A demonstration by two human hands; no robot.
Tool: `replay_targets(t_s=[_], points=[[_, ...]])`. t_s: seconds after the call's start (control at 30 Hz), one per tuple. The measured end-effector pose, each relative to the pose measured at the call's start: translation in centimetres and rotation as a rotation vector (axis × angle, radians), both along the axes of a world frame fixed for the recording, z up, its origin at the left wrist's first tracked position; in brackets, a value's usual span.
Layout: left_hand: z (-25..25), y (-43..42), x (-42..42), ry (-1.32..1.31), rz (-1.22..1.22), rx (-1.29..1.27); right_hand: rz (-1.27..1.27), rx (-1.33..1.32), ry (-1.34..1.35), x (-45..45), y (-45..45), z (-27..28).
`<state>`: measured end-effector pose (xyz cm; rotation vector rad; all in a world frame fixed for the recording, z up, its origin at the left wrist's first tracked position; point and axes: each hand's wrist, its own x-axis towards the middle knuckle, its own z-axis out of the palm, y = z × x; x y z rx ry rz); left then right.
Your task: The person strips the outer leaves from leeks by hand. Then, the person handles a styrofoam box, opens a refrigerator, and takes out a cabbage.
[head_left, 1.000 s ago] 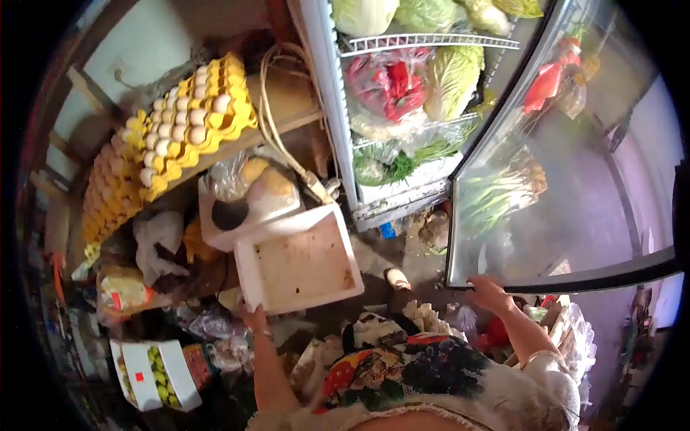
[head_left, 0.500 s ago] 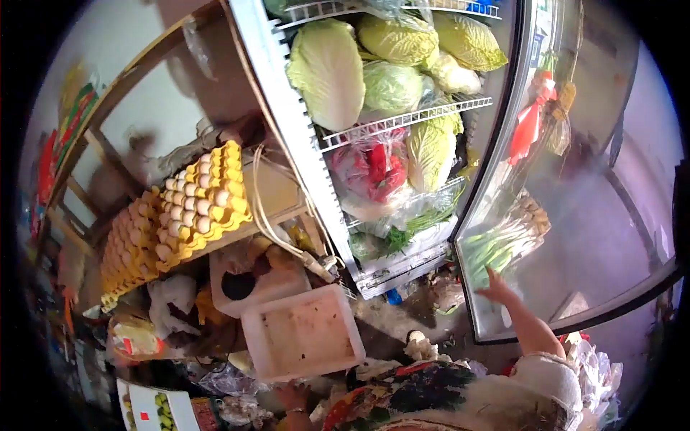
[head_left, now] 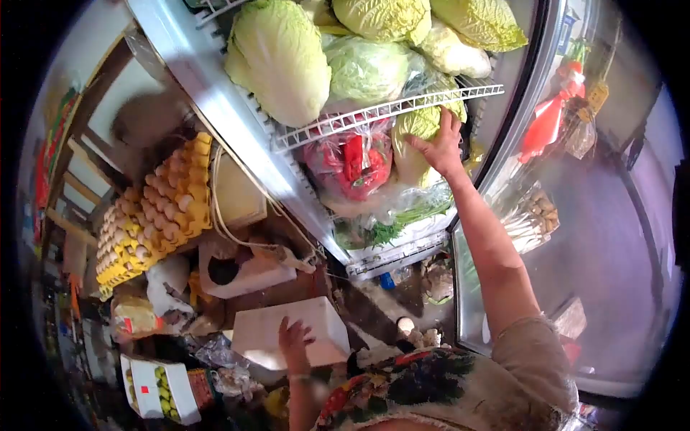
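My right hand (head_left: 440, 147) reaches up into the fridge, fingers spread over a yellow-green napa cabbage (head_left: 413, 136) below the wire shelf; whether it touches the leaves I cannot tell. Beside that cabbage lies a clear plastic bag of red peppers (head_left: 354, 165). Lower down, my left hand (head_left: 295, 345) is raised in front of a white box (head_left: 251, 330), its fingers apart and holding nothing. On the wire shelf (head_left: 388, 111) above sit a large pale napa cabbage (head_left: 280, 61), a wrapped round cabbage (head_left: 366, 68) and more cabbages.
The glass fridge door (head_left: 604, 251) stands open at the right, with a red bag (head_left: 543, 126) hanging beside it. Stacked trays of eggs (head_left: 162, 208) stand at the left. A cable (head_left: 237, 241) hangs near the fridge's left side. Green stalks (head_left: 395, 226) lie on the bottom shelf.
My right hand has moved from beside the door up to the cabbage inside the fridge. My left hand has risen. The white box now shows a plain face instead of its hollow inside.
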<state>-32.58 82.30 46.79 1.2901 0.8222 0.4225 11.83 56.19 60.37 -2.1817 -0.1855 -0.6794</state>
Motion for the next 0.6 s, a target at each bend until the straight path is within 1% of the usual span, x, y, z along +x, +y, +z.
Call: replay_targets(t_s=[0.03, 0.07, 0.13, 0.17, 0.2, 0.23, 0.27, 0.33, 0.37, 0.4, 0.43, 0.47, 0.5, 0.53, 0.57, 0.6], points=[[0.5, -1.1, 2.2, -0.059, -0.099, -0.010, 0.009, -0.005, 0.015, -0.3, 0.0, -0.3], [1.6, -2.4, 5.1, -0.025, -0.169, -0.023, 0.033, 0.020, 0.033, -0.8, -0.3, 0.1], [1.8, -4.6, 10.1, -0.114, -0.364, -0.079, 0.054, 0.037, 0.035, -2.3, -0.7, 1.1], [3.4, -6.3, 12.4, -0.117, -0.391, -0.106, 0.062, 0.028, 0.039, -3.0, -1.0, 1.1], [4.9, -7.9, 14.5, -0.123, -0.419, -0.135, 0.081, 0.045, -0.048, -3.8, -1.5, 0.9], [5.0, -8.8, 16.6, -0.156, -0.482, -0.207, 0.102, 0.060, -0.134, -4.7, -2.1, 0.6], [5.1, -9.6, 18.6, -0.193, -0.540, -0.280, 0.124, 0.075, -0.135, -5.5, -2.8, 0.2], [5.7, -11.4, 23.1, -0.244, -0.620, -0.706, 0.203, 0.098, -0.146, -7.2, -4.2, -0.8], [5.9, -12.3, 25.3, -0.221, -0.620, -0.821, 0.375, 0.376, -0.019, -8.0, -4.8, -1.2], [5.8, -13.3, 27.2, -0.199, -0.620, -0.930, 0.457, 0.612, 0.049, -8.0, -5.8, -2.3], [3.9, -14.6, 29.2, -0.201, -0.610, -0.930, 0.531, 0.855, 0.117, -7.7, -6.8, -3.3], [0.8, -15.8, 31.3, -0.440, -0.761, -0.727, 0.447, 1.087, 0.129, -7.8, -7.3, -3.7], [0.6, -16.7, 32.2, -0.554, -0.828, -0.624, 0.352, 1.311, 0.142, -7.8, -7.6, -4.1], [0.4, -17.5, 33.1, -0.672, -0.880, -0.524, 0.219, 1.164, 0.262, -7.7, -7.8, -4.7], [2.9, -18.5, 32.8, -0.625, -0.787, -0.965, 0.178, 1.196, 0.465, -7.8, -7.9, -6.2], [4.0, -19.2, 32.5, -0.563, -0.661, -1.396, 0.241, 1.272, 0.543, -9.1, -8.1, -6.1]])
